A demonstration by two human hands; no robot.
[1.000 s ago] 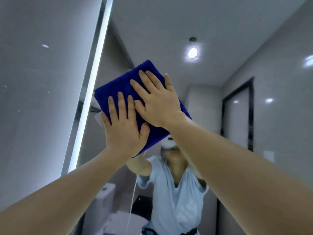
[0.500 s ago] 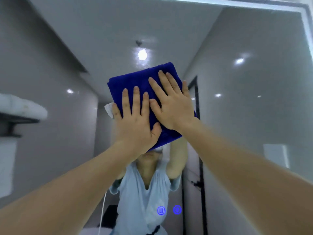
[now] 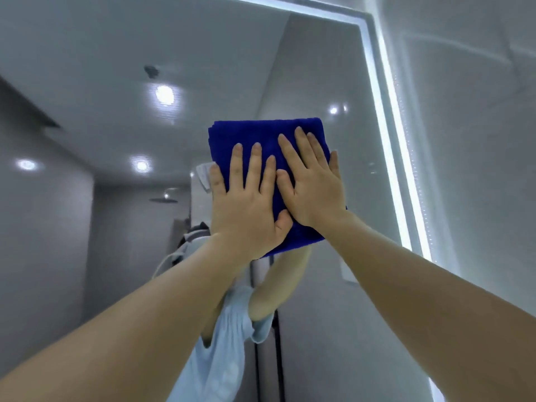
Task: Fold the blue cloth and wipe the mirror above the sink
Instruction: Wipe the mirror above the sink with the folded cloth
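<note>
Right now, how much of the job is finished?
Folding looks done: the blue cloth is a compact pad. Wiping is in hand: left hand and right hand press it flat on the mirror, near its lit right edge. How much glass is left to wipe cannot be judged.

Setting: a bathroom. Evidence: large wall mirror point(image 3: 304, 68) edged by a lit white strip point(image 3: 388, 140); glossy grey wall tiles point(image 3: 478, 140) beside it; reflected in the glass were a round overhead shower head point(image 3: 163, 199), recessed ceiling spotlights point(image 3: 164, 94) and a dark-framed door point(image 3: 269, 343).
</note>
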